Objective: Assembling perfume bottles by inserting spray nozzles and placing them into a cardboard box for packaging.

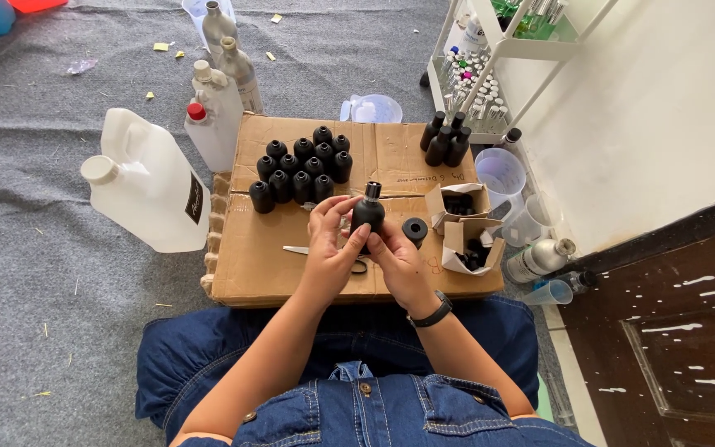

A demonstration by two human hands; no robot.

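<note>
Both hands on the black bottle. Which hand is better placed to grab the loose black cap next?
Right, probably. The right hand sits nearest the cap lying on the cardboard, just right of the bottle. The left hand is on the bottle's far side and would have to cross over.

Beside the flattened cardboard box (291, 257), scissors (324, 252) lie mostly hidden beneath the left hand (328, 248). The small black bottle (367, 212) is half-covered by fingers. Contents of the two open cartons (465, 223) at the box's right edge sit in shadow, indistinct. Beyond the box, rack vials (469, 87) are too small to tell apart.
</note>
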